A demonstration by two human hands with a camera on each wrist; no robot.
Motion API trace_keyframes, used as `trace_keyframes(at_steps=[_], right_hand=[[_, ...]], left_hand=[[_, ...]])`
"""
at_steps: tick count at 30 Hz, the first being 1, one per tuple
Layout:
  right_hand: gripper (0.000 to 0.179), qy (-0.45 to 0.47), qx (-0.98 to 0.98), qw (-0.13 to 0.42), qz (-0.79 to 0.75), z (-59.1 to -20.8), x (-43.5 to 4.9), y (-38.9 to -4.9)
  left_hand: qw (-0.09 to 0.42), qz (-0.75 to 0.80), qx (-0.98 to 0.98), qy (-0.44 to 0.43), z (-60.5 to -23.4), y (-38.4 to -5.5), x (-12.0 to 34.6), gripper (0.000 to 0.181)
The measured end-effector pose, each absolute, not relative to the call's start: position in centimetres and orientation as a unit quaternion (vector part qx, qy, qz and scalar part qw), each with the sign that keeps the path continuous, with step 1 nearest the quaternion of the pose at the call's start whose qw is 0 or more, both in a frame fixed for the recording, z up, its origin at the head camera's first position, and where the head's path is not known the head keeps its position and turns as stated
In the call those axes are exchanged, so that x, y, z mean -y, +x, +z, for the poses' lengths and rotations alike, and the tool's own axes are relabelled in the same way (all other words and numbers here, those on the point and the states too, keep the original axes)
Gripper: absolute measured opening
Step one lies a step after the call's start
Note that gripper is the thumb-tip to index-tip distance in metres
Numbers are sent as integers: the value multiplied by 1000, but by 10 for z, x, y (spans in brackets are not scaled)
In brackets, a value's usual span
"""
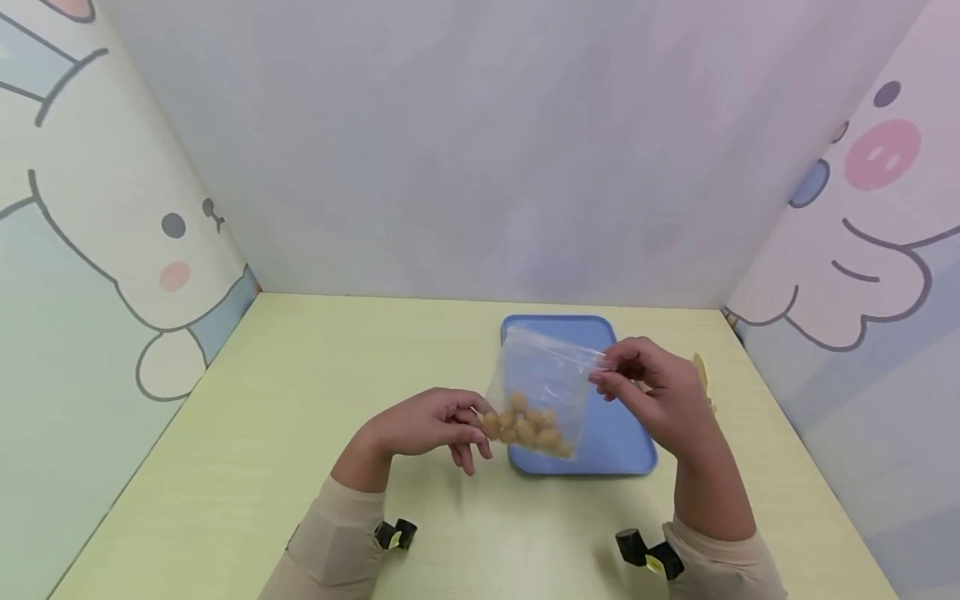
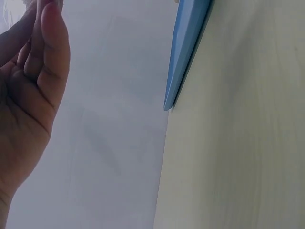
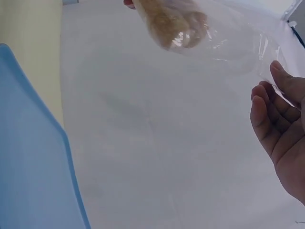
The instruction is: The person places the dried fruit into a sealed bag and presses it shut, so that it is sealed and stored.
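Note:
A clear plastic bag (image 1: pixel 543 367) with several small, round, tan-brown pieces (image 1: pixel 527 429) gathered low inside it hangs tilted over a blue tray (image 1: pixel 618 442). My left hand (image 1: pixel 435 423) pinches the bag's lower left corner, beside the pieces. At the bag's upper right edge, my right hand (image 1: pixel 663 404) pinches the film between thumb and fingers. In the right wrist view the bag (image 3: pixel 233 43) stretches away from the right hand (image 3: pixel 281 124). Only a sliver of the bag shows past the left hand (image 2: pixel 33 81) in the left wrist view.
The tray lies on a pale yellow table (image 1: pixel 330 358), right of centre. A yellow object (image 1: pixel 701 371) lies behind the right hand, mostly hidden, its kind unclear. A grey wall (image 1: pixel 450 167) stands at the back, with cartoon-printed panels on both sides.

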State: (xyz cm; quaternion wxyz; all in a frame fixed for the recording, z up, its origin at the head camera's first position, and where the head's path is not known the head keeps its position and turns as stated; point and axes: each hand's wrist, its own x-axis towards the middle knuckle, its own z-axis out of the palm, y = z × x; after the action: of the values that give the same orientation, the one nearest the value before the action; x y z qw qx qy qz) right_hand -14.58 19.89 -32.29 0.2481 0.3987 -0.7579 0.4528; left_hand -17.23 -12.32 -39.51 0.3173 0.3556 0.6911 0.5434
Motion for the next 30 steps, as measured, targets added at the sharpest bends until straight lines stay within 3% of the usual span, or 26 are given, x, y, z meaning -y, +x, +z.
trace_keyframes(at_steps=[8,30], right_hand=[[35,356,812,209,413,-317,-210,-142],[34,320,832,219,396,-319,-220,-142]], left_hand=[[329,534,-697,347,-392,-173,131,19],[332,519,-708,345,-393,-176,134,20]])
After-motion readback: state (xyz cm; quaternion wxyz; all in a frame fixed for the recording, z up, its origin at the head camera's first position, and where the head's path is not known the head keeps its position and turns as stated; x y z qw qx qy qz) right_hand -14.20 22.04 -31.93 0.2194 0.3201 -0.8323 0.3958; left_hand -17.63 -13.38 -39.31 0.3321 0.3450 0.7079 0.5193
